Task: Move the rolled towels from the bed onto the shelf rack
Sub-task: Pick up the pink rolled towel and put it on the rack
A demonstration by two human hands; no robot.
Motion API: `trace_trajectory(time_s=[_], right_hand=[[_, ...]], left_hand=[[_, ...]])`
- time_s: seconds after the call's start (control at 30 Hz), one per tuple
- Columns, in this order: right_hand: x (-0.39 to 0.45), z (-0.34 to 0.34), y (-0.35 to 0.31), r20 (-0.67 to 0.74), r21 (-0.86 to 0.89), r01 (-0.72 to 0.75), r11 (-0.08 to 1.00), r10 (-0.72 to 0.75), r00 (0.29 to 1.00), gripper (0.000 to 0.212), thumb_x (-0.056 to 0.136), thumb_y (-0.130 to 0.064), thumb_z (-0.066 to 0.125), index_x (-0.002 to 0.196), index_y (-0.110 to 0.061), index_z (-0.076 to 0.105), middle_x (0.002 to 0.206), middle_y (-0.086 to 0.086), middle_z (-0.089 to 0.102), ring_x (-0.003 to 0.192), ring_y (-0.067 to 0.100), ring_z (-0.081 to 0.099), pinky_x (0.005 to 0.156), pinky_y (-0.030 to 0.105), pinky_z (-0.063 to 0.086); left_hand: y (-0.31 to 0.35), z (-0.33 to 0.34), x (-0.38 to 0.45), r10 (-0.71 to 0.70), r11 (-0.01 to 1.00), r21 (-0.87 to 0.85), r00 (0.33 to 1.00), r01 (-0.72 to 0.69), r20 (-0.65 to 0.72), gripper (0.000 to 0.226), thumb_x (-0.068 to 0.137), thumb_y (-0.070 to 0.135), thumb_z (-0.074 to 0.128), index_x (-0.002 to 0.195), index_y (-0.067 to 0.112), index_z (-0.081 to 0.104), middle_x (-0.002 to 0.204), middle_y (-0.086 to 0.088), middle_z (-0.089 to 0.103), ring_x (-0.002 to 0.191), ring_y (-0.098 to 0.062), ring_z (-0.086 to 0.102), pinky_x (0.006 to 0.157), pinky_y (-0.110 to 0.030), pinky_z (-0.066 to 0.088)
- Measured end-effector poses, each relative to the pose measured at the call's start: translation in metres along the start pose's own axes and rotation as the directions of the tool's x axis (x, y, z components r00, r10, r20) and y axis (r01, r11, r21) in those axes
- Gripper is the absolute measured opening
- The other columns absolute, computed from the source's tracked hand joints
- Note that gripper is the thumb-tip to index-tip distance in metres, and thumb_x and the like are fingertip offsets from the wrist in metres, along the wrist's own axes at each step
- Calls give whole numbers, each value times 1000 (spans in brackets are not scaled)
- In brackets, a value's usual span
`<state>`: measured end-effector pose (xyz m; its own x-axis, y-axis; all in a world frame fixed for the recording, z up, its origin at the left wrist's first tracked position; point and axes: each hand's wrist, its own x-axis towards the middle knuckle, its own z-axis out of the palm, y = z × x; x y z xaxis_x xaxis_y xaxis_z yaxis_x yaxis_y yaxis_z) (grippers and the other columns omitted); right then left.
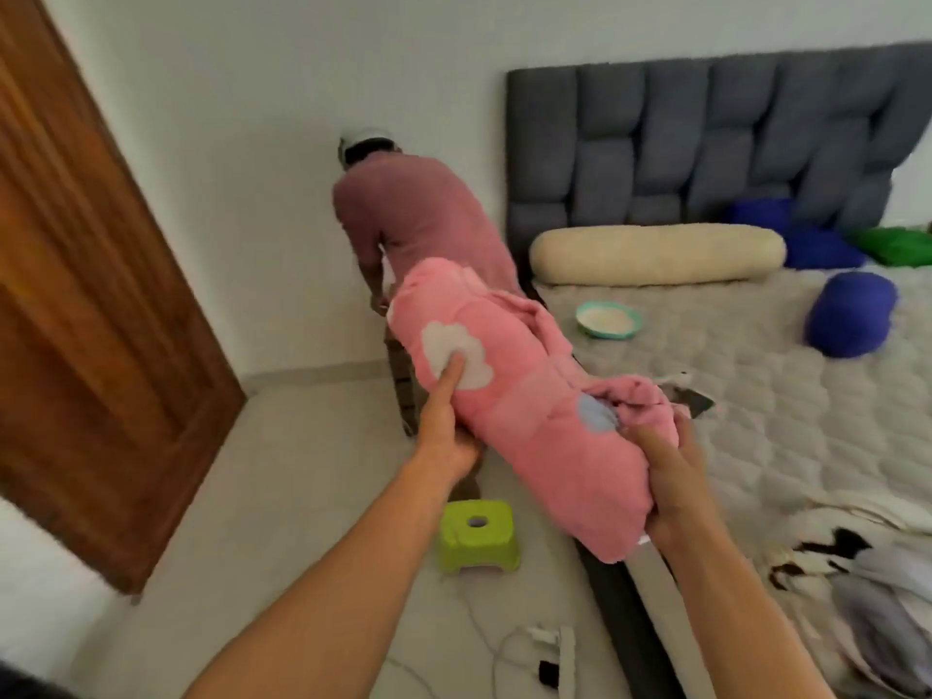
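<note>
— Head view: where is the pink rolled towel [509,411]?
— Lifted over the bed [731,396] edge — the left hand [446,436] grips underneath, thumb on top; the right hand [665,476] clutches its near end.

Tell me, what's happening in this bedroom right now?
A person is carrying a rolled pink towel off the bed, the left hand under its side and the right hand gripping its near end. A rolled blue towel is on the mattress. Another person bends over by the wall. No shelf rack can be made out.
</note>
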<state>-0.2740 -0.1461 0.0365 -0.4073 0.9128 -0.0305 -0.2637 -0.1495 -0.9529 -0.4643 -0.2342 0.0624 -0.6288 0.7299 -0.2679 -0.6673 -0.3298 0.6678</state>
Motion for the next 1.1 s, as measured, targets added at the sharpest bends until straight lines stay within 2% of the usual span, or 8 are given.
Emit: trace_trajectory(time_s=[0.07,0.17,0.23,0.33,0.57,0.73,0.9,1.1], right_hand=[[-5,55,20,106,-47,-24,999,29,994,27,73,-9,65,83,-34,61,110,26,61,84,30,65,70,45,55],[-15,127,48,293,-96,-69,993,95,951,28,74,-8,67,99,-19,61,112,19,63,94,32,66,71,41,56],[-21,174,67,392,-146,-94,985,145,908,44,71,-13,70,113,-7,57,114,18,65,100,35,66,70,39,56],[-32,242,96,501,-139,-159,977,208,840,37,79,-6,68,113,-8,55,106,15,66,85,25,66,66,33,54],[-77,382,162,759,-224,-276,935,345,552,29,79,-17,73,101,-29,58,114,12,66,100,31,65,85,48,53],[-126,467,182,876,-324,-245,914,388,286,103,28,-59,89,120,-27,56,124,8,64,111,32,62,95,53,49],[-177,540,184,935,-300,-230,926,333,123,74,52,-16,90,113,-35,54,127,5,58,115,27,58,95,51,50],[-237,631,198,956,-232,-218,948,264,132,57,74,4,73,119,-22,50,108,-6,59,100,14,59,71,27,50]], left_hand=[[43,-54,-12,90,995,-30,994,-92,-65,39,89,43,57,117,17,61,104,-7,74,98,-23,67,85,-38,57],[94,-125,-32,217,972,-50,959,-229,-182,28,91,43,54,107,22,64,91,-1,78,93,-20,68,86,-38,55],[121,-166,-48,281,951,-48,916,-307,-285,32,88,42,58,113,22,62,100,-2,75,98,-21,67,88,-40,55],[155,-226,-67,347,912,-64,844,-406,-409,37,83,41,66,115,22,61,113,-6,71,108,-26,64,95,-47,52],[226,-330,-128,428,778,-14,546,-628,-720,61,74,42,75,127,18,58,121,-11,69,113,-30,63,98,-50,50],[280,-376,-185,464,671,92,320,-735,-826,53,79,42,70,125,18,59,116,-8,70,99,-25,68,77,-38,59],[347,-426,-221,490,635,255,125,-729,-863,60,71,37,79,124,17,60,116,-10,71,105,-29,68,83,-44,58],[439,-482,-245,544,638,411,4,-651,-839,74,57,30,80,123,18,49,118,-7,65,102,-28,67,84,-47,58]])
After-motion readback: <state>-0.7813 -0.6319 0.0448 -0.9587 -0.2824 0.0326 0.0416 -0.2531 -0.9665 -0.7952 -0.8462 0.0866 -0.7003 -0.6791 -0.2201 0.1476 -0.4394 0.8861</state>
